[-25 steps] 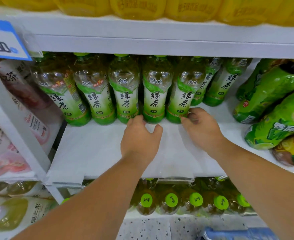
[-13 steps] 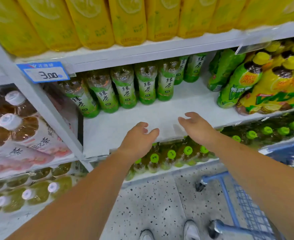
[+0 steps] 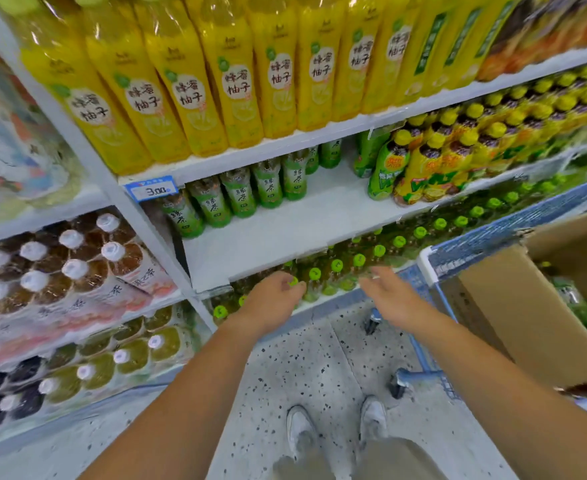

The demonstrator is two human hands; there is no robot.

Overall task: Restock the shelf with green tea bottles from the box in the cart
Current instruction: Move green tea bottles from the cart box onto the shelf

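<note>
Left hand [image 3: 271,301] and right hand [image 3: 390,296] hover empty, fingers [image 3: 377,273] relaxed and loosely spread; green tea bottles [image 3: 240,197] stand well beyond them (at the shelf [image 3: 285,233] rear).

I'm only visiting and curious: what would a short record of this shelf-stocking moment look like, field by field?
shelf: front part bare
green tea bottles: upright row at the back of the shelf
left hand: empty, fingers loosely curled
right hand: empty, fingers relaxed
box: open cardboard, in the blue cart at right
price tag: 3.00
</note>
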